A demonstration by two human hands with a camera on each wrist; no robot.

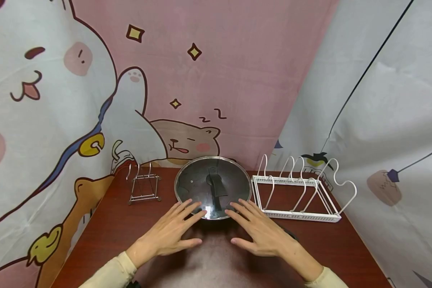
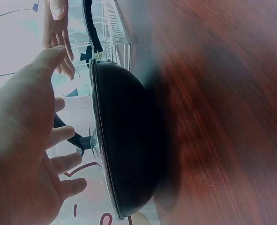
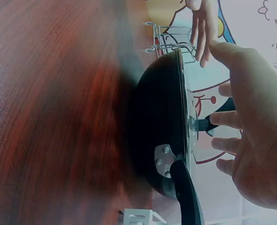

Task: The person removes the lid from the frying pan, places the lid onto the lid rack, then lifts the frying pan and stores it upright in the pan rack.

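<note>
Black pan (image 2: 131,136) w/ lid (image 1: 192,192), just beyond L hand (image 1: 169,232) & R hand (image 1: 264,233), both released, splayed

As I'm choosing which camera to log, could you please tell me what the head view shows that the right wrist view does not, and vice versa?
Only head: the cream sleeves and yellow four-pointed stars on the backdrop.

Only right wrist: the riveted metal bracket joining the handle to the black wok.

Both: left hand, right hand, glass lid, wire rack, white rack, table.
</note>
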